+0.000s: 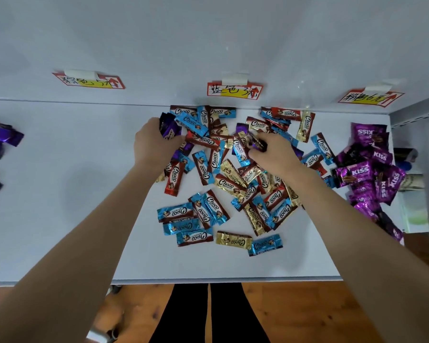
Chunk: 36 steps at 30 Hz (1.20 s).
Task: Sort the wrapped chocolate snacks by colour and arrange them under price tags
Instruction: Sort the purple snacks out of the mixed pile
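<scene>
Three price tags are taped along the back wall: left tag (88, 80), middle tag (234, 90), right tag (371, 97). Far left on the white table (60, 194), a small group of dark purple wrappers (0, 137) sits well apart from everything else, partly cut off by the frame edge. Left hand (154, 142) is at the left edge of the main pile, fingers curled around a few dark purple snacks (169, 128), clamped on them. Main pile (223, 174) lies under the middle tag: mixed blue, red and gold Choco wrappers, overlapping, some against the back wall, with a few purple ones poking out between them. Right hand (274, 151) is on top of the pile's centre-right, fingertips pinched on a small dark wrapper (258, 144); colour hard to tell, looks purple. Hands are apart, pile between them. Far right, below the right tag, a heap of magenta KISS wrappers (372, 169), just beside the main pile.
</scene>
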Available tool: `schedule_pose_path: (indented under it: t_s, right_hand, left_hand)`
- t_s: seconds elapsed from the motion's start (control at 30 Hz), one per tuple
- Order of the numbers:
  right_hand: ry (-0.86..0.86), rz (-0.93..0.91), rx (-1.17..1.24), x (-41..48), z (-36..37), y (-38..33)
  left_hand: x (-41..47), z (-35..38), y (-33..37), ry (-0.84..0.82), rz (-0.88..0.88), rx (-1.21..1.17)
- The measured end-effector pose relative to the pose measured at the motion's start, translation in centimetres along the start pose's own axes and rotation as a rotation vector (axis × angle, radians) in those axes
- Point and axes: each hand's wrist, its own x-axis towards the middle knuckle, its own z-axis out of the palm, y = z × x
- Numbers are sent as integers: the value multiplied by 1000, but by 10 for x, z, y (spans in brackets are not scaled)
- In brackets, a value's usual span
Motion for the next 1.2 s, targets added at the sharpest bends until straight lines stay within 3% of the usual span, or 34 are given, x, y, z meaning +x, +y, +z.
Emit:
schedule_pose_path:
  t_s: [0.17,0.4,0.57,0.77,0.93,1.1,1.2]
  right_hand:
    - [188,108,-69,21,4,-8]
    - [154,247,-131,39,16,-30]
    - [76,233,88,33,14,-30]
    - [237,167,378,1,8,-21]
    - [245,143,220,-3,5,-12]
    - [68,218,-20,3,16,-21]
    - [19,204,46,-2,20,-25]
  left_hand:
    - [-10,-6,-7,-56,-100,-181]
    - [-21,-7,-6,-125,-141,-316]
    - [-27,-10,-5,-121,-122,-367]
    - [-36,-12,-1,-137,-98,-440]
    - [-44,-6,6,-162,-58,-423]
    - [-45,-5,2,-160,-55,-397]
    - [-45,-6,-3,-159,-75,-385]
